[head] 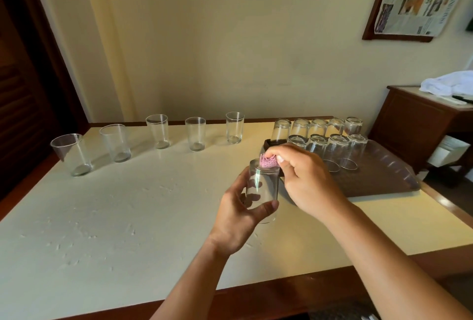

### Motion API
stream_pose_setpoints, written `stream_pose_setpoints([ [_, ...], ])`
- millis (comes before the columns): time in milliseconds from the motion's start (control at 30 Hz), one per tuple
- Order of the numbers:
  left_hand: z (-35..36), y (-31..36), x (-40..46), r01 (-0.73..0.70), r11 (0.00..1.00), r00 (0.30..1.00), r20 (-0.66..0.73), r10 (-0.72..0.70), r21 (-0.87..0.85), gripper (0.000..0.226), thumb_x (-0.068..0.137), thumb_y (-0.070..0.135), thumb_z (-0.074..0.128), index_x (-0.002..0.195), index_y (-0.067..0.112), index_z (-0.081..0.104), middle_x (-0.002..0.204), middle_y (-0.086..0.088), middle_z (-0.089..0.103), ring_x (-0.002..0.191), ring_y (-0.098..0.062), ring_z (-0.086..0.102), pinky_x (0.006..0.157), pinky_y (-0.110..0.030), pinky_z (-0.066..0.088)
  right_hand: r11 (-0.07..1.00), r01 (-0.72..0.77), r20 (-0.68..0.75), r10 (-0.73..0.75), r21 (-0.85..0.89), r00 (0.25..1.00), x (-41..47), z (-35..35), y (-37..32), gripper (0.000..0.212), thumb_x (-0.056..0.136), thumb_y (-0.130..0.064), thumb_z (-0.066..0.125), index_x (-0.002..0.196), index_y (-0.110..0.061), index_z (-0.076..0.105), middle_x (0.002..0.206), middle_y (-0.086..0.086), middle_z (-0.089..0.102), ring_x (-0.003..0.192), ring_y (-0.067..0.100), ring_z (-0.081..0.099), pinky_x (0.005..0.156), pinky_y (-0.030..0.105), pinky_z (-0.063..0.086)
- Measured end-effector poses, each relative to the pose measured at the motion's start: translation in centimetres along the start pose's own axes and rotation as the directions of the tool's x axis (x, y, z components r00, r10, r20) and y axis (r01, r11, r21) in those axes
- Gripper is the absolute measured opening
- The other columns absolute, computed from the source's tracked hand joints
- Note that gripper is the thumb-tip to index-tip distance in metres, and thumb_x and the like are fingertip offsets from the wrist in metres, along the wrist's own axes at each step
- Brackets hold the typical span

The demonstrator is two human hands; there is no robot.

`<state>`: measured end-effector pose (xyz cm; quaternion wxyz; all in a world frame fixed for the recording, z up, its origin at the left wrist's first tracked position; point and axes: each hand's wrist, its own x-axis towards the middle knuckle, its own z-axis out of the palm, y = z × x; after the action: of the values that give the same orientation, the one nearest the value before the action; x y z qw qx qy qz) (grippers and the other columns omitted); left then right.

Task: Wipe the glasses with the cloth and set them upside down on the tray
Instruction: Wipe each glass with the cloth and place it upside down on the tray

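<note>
One clear glass, base up, meets a pink cloth.

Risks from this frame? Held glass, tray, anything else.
1. The left hand grips the clear held glass base-up in mid-air while the right hand rubs its base with the small pink cloth; pressure may twist it loose.
2. The brown plastic tray already holds nine inverted glasses packed closely; setting another down could knock them.
3. Five upright glasses on the cream table wait; a reaching arm might tip one.
</note>
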<state>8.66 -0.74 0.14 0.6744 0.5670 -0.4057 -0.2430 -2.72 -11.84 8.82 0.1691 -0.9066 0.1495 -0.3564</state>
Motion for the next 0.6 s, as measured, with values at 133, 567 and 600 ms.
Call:
stream_pose_setpoints([
  [133,0.0,0.0,0.4,-0.024,0.999,1.0,-0.006,0.024,-0.025,0.077,0.077,0.029,0.091,0.144,0.042,0.055,0.129,-0.007,0.064,0.115,-0.042,0.063,0.098,-0.058,0.056,0.998,0.042,-0.016,-0.041,0.038,0.999,-0.5,0.9,-1.2,0.035,0.1,0.003,0.052,0.121,-0.018,0.07,0.118,-0.008,0.068,0.107,0.006,0.062,0.093,0.011,0.048],
  [567,1.0,0.8,1.7,0.054,0.986,0.995,-0.07,-0.065,-0.155,0.059,0.079,0.016,0.091,0.13,0.02,0.06,0.116,-0.018,0.065,0.091,-0.014,0.068,0.072,-0.019,0.053,0.944,-0.085,0.001,0.089,0.318,0.996,-3.5,-0.8,2.9,0.032,0.106,-0.015,0.047,0.122,-0.026,0.071,0.121,-0.012,0.071,0.116,-0.001,0.063,0.096,0.014,0.048],
  [600,1.5,0.9,2.1,0.066,0.984,0.995,-0.061,-0.077,-0.167,0.059,0.077,0.019,0.091,0.128,0.019,0.061,0.112,-0.013,0.066,0.093,-0.017,0.066,0.072,-0.02,0.053,0.923,-0.155,-0.01,0.17,0.352,0.985,-4.3,-1.1,4.5,0.032,0.105,-0.02,0.045,0.12,-0.031,0.071,0.121,-0.012,0.072,0.117,0.003,0.064,0.099,0.023,0.05],
])
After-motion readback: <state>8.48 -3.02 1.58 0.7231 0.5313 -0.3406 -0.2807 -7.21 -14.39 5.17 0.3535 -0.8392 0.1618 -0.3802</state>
